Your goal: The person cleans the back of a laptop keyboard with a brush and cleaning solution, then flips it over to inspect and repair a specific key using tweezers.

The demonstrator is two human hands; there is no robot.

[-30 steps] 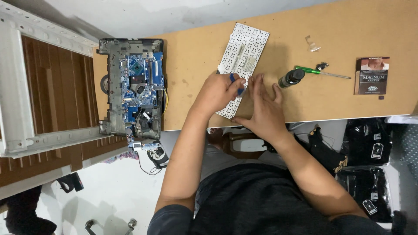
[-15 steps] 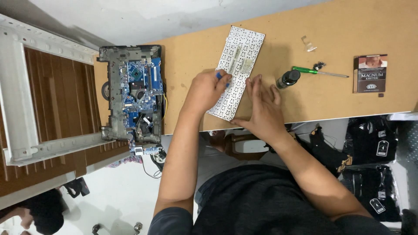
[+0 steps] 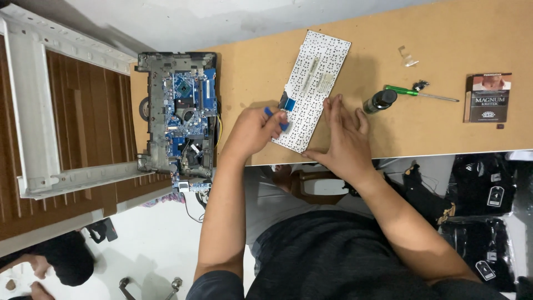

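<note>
A white laptop keyboard (image 3: 315,78) lies face down on the tan table (image 3: 388,33), its back with rows of small holes facing up. My left hand (image 3: 252,130) is closed on a small blue tool (image 3: 287,104) at the keyboard's left edge, near its ribbon cable. My right hand (image 3: 344,139) rests flat, fingers spread, on the keyboard's near right corner and the table. An opened laptop base (image 3: 180,108) with a blue circuit board sits at the table's left end.
A green-handled screwdriver (image 3: 419,93) and a small black cylinder (image 3: 380,101) lie right of my right hand. A dark small box (image 3: 487,97) sits farther right. A clear plastic bit (image 3: 408,56) lies behind. A white frame (image 3: 39,111) stands left; black bags (image 3: 477,189) lie below.
The keyboard has shifted away from the table's front edge and turned slightly. My right hand has flattened onto its near corner. My left hand still holds the blue tool at its left edge.
</note>
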